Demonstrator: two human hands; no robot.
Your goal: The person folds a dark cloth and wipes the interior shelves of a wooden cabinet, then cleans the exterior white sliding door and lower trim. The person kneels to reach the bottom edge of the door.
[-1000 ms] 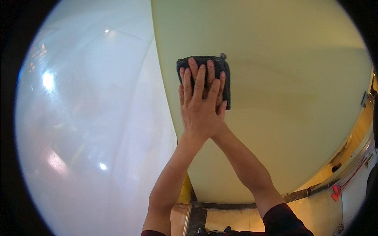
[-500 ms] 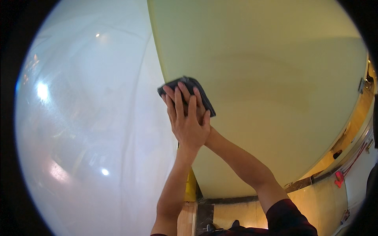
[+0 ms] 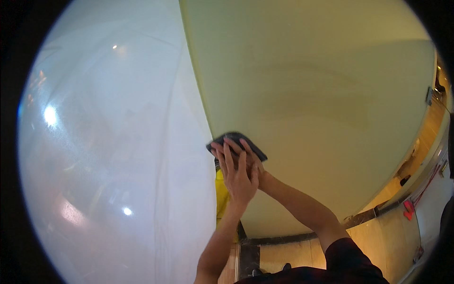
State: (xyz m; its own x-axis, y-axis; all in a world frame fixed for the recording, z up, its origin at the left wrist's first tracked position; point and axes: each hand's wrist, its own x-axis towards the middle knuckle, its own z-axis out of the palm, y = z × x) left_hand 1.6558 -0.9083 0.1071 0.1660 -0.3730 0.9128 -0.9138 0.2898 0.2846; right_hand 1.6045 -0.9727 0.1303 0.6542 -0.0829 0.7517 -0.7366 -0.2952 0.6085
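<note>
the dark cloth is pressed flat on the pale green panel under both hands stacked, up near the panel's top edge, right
Not quite. The dark cloth is pressed on the pale green panel under both stacked hands, the left hand over the right hand, but low down near the panel's left edge, beside the glossy white panel, not at the top. The head view shows it.

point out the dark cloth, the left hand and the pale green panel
dark cloth (image 3: pixel 253 149), head view, on its bare right edge beyond the fingers
left hand (image 3: pixel 239 177), head view, on the back of the hand
pale green panel (image 3: pixel 307 85), head view, on its bare middle
</note>
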